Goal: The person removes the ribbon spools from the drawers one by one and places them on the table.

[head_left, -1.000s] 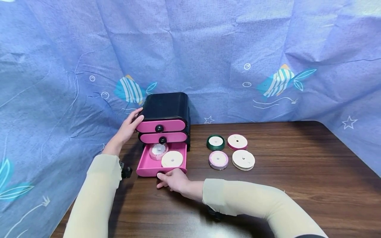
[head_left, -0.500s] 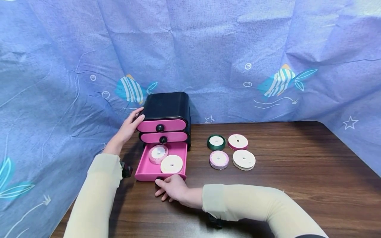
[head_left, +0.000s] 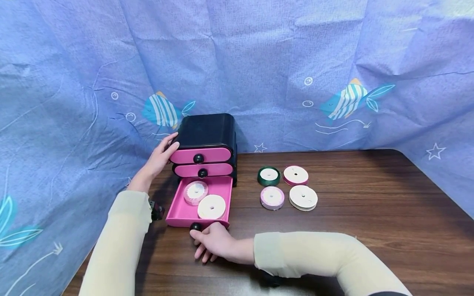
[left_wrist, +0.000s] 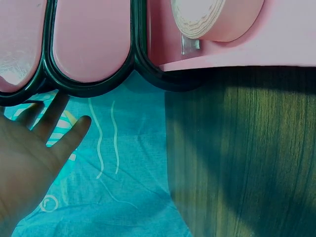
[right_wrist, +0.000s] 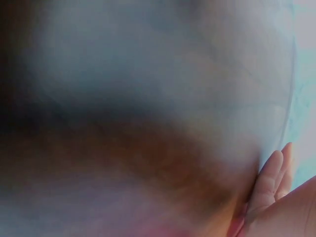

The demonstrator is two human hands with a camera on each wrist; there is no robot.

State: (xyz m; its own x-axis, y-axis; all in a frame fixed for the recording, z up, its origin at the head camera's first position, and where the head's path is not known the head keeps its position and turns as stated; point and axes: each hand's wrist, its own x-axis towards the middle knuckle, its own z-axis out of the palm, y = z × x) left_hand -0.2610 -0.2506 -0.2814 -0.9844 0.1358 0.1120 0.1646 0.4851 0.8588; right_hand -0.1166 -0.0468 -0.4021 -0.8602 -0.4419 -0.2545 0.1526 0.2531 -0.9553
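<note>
A black drawer cabinet (head_left: 206,130) with pink drawer fronts stands at the left. My left hand (head_left: 160,157) rests against its upper left side, fingers extended; in the left wrist view the hand (left_wrist: 34,153) has its fingertips at the black edge. The bottom drawer (head_left: 181,211) is pulled out and contains a pink ribbon spool (head_left: 196,192) and a cream ribbon spool (head_left: 212,206). My right hand (head_left: 216,241) is just below the drawer's round black knob (head_left: 195,226), thumb tip right at it, other fingers loosely extended. Straight fingers (right_wrist: 270,180) show in the blurred right wrist view.
On the wooden table (head_left: 355,209), right of the cabinet, lie a green spool (head_left: 268,176), a magenta-edged spool (head_left: 296,175), a lilac spool (head_left: 272,198) and a white spool (head_left: 303,197). A blue fish-print cloth (head_left: 259,74) hangs behind. The upper two drawers (head_left: 218,155) are pushed in.
The bottom drawer has slid farther out toward me with its two spools. My right hand came along with the knob, and its fingers have loosened from it. The left hand stayed put.
</note>
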